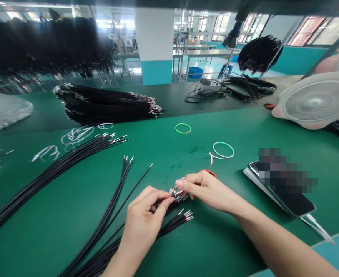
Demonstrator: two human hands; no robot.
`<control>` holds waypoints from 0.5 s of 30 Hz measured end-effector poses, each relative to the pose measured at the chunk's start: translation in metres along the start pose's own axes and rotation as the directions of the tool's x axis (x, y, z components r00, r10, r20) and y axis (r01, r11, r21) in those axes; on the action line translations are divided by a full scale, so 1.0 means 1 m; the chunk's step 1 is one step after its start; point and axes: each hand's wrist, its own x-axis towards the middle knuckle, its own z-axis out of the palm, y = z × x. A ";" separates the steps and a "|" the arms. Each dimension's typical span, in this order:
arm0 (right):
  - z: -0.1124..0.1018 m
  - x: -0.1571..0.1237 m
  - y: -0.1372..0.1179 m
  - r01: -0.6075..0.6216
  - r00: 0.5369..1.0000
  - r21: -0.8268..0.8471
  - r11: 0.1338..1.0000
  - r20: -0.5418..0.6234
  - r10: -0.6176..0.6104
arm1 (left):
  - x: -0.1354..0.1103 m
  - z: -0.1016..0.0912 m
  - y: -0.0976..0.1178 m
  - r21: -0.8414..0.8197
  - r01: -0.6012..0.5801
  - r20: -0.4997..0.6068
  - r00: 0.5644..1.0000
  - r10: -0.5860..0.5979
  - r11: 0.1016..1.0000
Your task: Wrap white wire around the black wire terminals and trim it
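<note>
My left hand (148, 211) is closed, thumb and index finger pinching a black cable close to its silvery end. Right at that end, my right hand (200, 188) pinches a small strip of copper tape (175, 191), partly hidden by the fingers. Below the hands lies a bundle of black cables (172, 227), its metal tips ringed with copper colour. Left of my left hand are a few loose black cables (120, 184). An orange curved edge (209, 172) shows behind my right hand. Beyond it lies a green-cored tape roll (223, 150) with a copper-coloured tail hanging off.
A thin green ring (183, 129) lies farther back. A phone (281, 188) with a white cable is at right, near a white fan (316, 100). Another cable bundle (65, 165) stretches along the left. A thick cable pile (106, 102) rests at the back.
</note>
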 end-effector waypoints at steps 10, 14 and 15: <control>0.014 0.008 0.012 -0.051 0.998 0.213 0.976 -0.018 0.056 | -0.002 0.000 -0.007 0.103 -0.281 0.084 0.958 0.273 0.954; 0.016 0.008 0.015 -0.058 0.997 0.211 0.976 -0.029 0.066 | -0.005 0.000 -0.005 0.241 -0.317 0.121 0.948 0.295 0.917; 0.016 0.008 0.016 -0.058 0.997 0.207 0.977 -0.027 0.065 | -0.005 0.000 -0.005 0.263 -0.319 0.126 0.947 0.295 0.911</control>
